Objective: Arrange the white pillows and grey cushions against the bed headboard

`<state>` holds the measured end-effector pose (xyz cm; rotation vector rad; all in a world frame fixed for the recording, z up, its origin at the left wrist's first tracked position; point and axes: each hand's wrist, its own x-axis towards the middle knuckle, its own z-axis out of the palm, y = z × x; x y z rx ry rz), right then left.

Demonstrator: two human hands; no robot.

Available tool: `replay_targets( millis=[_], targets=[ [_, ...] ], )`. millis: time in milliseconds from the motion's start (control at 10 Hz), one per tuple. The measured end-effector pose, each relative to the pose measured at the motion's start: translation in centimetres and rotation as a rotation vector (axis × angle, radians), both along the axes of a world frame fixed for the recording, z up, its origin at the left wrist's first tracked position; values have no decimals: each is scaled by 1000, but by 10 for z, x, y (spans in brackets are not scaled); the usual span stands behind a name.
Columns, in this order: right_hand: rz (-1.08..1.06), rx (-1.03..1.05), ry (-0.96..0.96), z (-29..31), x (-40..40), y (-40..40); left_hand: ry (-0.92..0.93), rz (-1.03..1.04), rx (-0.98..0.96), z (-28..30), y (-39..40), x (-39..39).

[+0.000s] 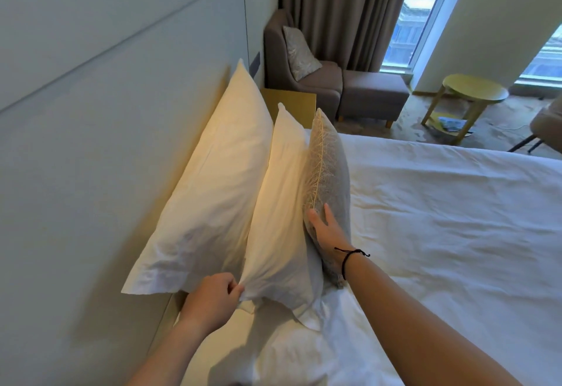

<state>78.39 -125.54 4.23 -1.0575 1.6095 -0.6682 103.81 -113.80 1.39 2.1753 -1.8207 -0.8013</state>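
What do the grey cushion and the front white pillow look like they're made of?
Grey cushion: looks like matte woven fabric, with a pale stitched, feather-like pattern and a coarse texture. Front white pillow: likely smooth cotton-type casing, softly creased, bunching where the left hand pinches its corner.

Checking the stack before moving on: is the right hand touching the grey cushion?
Touching. The head view shows the right hand pressed flat against the grey cushion.

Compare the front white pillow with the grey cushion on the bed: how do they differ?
The front white pillow is plain white; the grey cushion has a pale feather pattern. The pillow is larger. The left hand pinches the pillow's corner; the right hand lies open on the cushion. Both stand on edge.
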Motion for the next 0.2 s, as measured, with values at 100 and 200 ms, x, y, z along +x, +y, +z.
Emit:
replay_targets(
  millis=[100,200],
  targets=[
    [-72,56,-180,16,-10,19,32,1,-14,-1,-3,-2],
    [-88,72,-180,22,-21,35,83,20,-60,-1,-7,-5]
  ],
)
